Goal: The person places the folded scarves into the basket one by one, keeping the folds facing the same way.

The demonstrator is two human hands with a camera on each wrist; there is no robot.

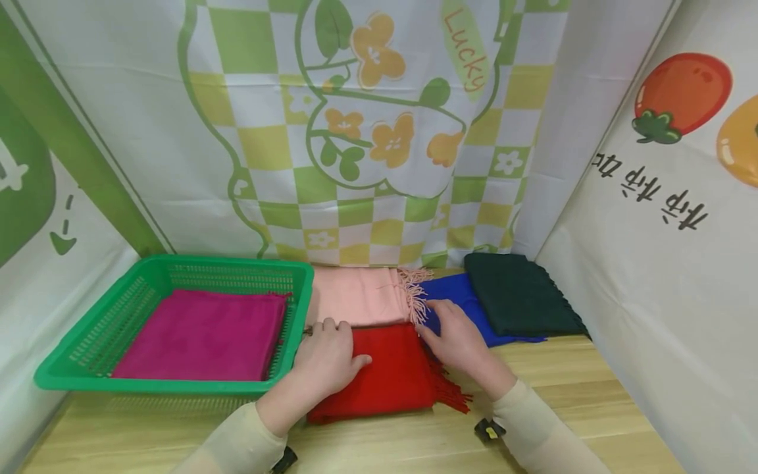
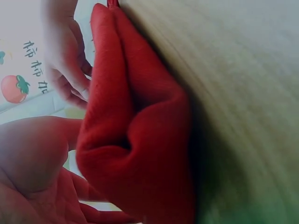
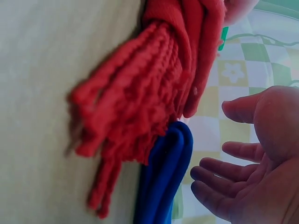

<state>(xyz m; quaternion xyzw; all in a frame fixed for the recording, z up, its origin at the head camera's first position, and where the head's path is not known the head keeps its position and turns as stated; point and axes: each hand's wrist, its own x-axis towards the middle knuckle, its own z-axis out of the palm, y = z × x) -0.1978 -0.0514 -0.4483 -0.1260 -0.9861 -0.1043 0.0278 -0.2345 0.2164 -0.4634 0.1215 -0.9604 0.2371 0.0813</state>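
A folded red scarf (image 1: 393, 372) lies on the wooden table, its fringe (image 3: 126, 107) toward the right. My left hand (image 1: 328, 359) is at its left side, thumb spread over the top and fingers reaching to the far left corner. The left wrist view shows the scarf's folded layers (image 2: 135, 121) beside that palm. My right hand (image 1: 458, 336) hovers by the scarf's right far corner, over the blue scarf (image 1: 450, 286). Its fingers are apart and loosely bent, with nothing between them in the right wrist view.
A green basket (image 1: 177, 386) at left holds a folded magenta scarf (image 1: 207, 336). Behind the red scarf lies a folded pink scarf (image 1: 358, 296) with fringe. A dark green scarf (image 1: 521, 296) overlaps the blue one at right. Printed cloth walls (image 1: 379, 224) enclose the back and sides.
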